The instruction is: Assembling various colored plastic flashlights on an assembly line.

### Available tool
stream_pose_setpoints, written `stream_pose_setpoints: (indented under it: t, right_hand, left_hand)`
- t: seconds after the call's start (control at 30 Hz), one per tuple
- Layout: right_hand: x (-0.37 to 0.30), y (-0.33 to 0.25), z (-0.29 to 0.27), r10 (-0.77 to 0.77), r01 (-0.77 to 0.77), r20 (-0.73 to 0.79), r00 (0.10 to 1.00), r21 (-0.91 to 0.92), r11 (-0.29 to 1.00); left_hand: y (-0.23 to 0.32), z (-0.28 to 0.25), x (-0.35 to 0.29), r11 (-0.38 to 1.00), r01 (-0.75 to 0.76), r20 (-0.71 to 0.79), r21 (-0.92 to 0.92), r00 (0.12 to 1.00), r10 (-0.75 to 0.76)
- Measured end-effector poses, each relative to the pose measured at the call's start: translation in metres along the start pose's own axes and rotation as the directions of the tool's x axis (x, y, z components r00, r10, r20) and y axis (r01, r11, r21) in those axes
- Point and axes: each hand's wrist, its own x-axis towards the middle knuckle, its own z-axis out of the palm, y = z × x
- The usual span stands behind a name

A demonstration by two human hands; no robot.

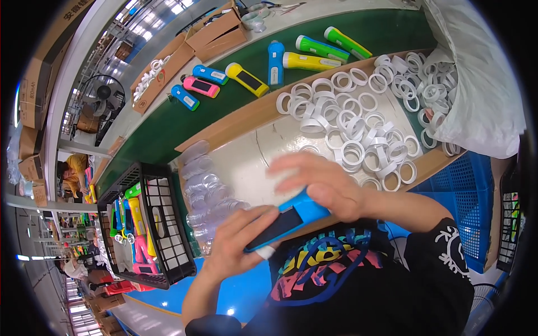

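Observation:
My left hand [235, 238] is closed round the body of a blue flashlight [316, 208] with a dark rectangular panel on its side. The flashlight lies tilted in front of my chest, its wider head up to the right. A white band wraps one finger of that hand. Over the flashlight's head is my right hand [330, 185], with its thumb side against the head and its fingers stretched to the left, blurred by motion. Just beyond the hands, a shallow cardboard tray [255, 143] holds white plastic rings [353, 120] on the right and clear round lenses [204, 187] on the left.
Several coloured flashlights [246, 79] lie along the green bench [157, 131] behind the tray. A black crate [168, 235] of flashlights stands left. At the right are a white plastic bag [476, 84] and a blue basket [465, 207]. Cardboard boxes [216, 36] stand at the back.

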Motion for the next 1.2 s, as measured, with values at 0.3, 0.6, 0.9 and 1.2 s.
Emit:
stream_pose_setpoints:
  t: [0.3, 0.6, 0.9, 1.2]
  right_hand:
    - [0.009, 0.036, -0.011, 0.839, -0.596, 0.095, 0.536, 0.746, 0.296]
    - [-0.019, 0.033, 0.002, 0.576, -0.212, -0.015, 0.817, 0.921, 0.326]
    - [-0.018, 0.01, 0.014, 0.54, -0.177, -0.079, 0.838, 0.897, 0.405]
    - [-0.022, 0.009, 0.027, 0.375, 0.021, -0.208, 0.903, 0.895, 0.446]
  left_hand:
    - [-0.011, 0.032, 0.018, 0.98, 0.111, -0.037, 0.165, 0.994, -0.106]
    - [-0.006, 0.113, -0.022, -0.82, 0.146, 0.547, -0.554, 0.806, -0.226]
    - [0.031, 0.088, 0.006, -0.062, 0.546, 0.476, -0.835, 0.662, -0.579]
    - [0.046, 0.093, -0.002, 0.504, 0.483, 0.082, -0.716, 0.775, -0.626]
